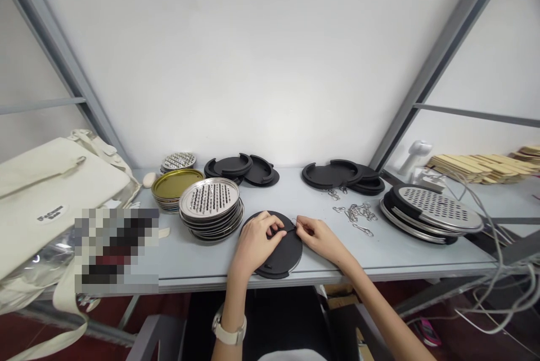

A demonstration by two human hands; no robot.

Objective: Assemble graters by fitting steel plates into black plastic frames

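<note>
A round black plastic disc (pixel 283 257) lies flat at the table's front edge, directly before me. Over its upper left part rests my left hand (pixel 259 240), fingers curled and thumb pressed toward the index finger near a small dark piece at the disc's right side. My right hand (pixel 316 237) pinches a small wire clip (pixel 294 221) at the disc's right rim; fingers partly hide it. Several similar metal clips (pixel 358 212) lie loose to the right. Left of the disc stands a stack of round metal grater plates (pixel 214 198), holes uppermost.
Gold-coloured lids (pixel 177 184) are piled behind the grater stack. Black rings (pixel 230 165) and more black holders (pixel 331 174) sit along the wall. Black-edged graters (pixel 436 206) are stacked at right, near cables (pixel 491 226) and wooden pieces (pixel 476 167). A cream bag (pixel 54 181) occupies the left.
</note>
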